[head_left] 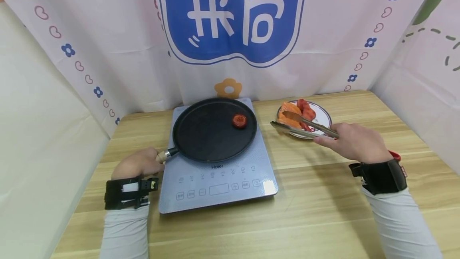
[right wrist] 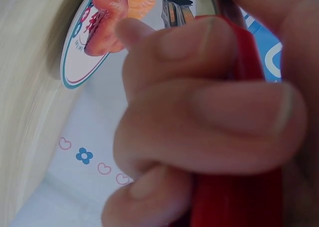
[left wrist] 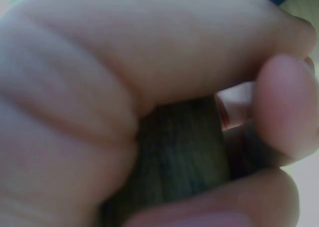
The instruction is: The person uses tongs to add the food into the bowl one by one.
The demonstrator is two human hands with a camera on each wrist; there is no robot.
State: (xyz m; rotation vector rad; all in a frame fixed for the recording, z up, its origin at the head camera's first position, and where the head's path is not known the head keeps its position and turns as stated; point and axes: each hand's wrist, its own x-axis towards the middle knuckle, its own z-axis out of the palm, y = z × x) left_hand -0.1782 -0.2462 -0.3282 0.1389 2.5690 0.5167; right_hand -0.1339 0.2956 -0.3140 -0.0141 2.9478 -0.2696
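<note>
In the head view my left hand (head_left: 138, 164) grips the wooden handle (head_left: 163, 156) of a flat black frying pan (head_left: 206, 137). A round red food piece (head_left: 239, 121) lies on the pan's right side. My right hand (head_left: 359, 142) holds metal tongs (head_left: 305, 132), fingers curled round their red handle (right wrist: 237, 199). The tongs' tips are apart: one overlaps an orange, pale-striped food slice (head_left: 288, 110), the other sits near the plate's front-left rim. Reddish pieces like chicken wings (head_left: 308, 112) lie beside the slice on a white plate (head_left: 324, 118).
The pan stands on a grey Haier induction cooker (head_left: 230, 177) with a touch panel at its front. Under everything is a light wooden table (head_left: 280, 223). A printed white cloth (head_left: 118, 31) hangs behind, with further white cloth at both sides.
</note>
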